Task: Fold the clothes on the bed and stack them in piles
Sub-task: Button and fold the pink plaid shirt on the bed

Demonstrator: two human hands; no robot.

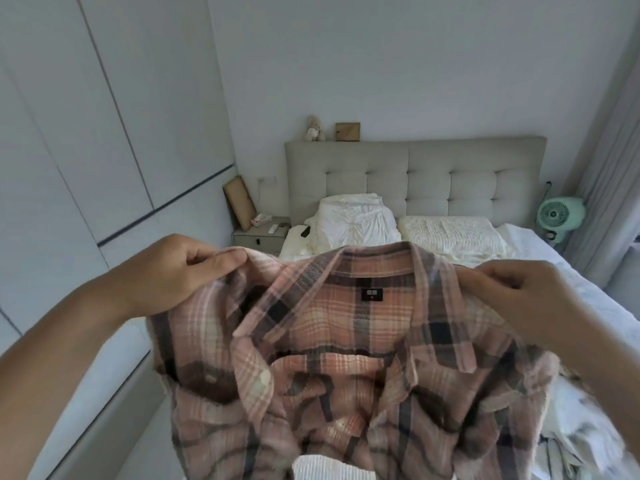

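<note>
So both hands have the pink plaid shirt [349, 341] held up in the air over the foot end of the bed [568, 268], collar on top, black neck label facing the camera. Left hand [173, 271] pinches the left shoulder seam between thumb and curled fingers, and the right hand [530, 296] pinches the right shoulder the same way. More crumpled clothes [585, 434] sit at the bed's near right corner (white stuff, mostly blurred). 2 pillows [450, 233] lie up by the grey headboard [415, 174].
</note>
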